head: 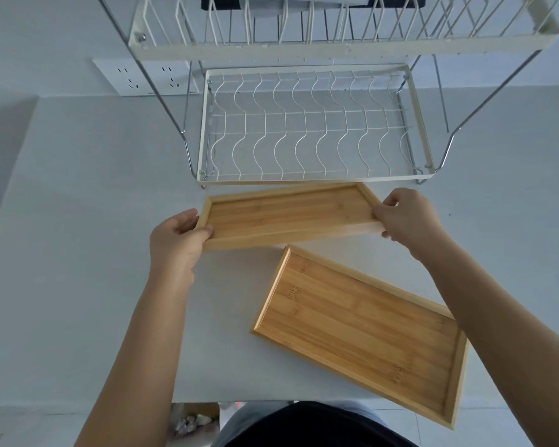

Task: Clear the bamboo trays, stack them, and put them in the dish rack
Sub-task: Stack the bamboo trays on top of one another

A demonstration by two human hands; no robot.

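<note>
Hands grip one bamboo tray [288,214] by its short ends, left hand [178,235] and right hand [407,217] each pinching a rim, keeping it level just before the dish rack [307,127]. Second tray [362,330] lies empty on the counter [78,253], likely awaiting stacking.

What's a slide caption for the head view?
Both hands, left and right, hold one empty bamboo tray before the dish rack; second tray lies on table.
</note>
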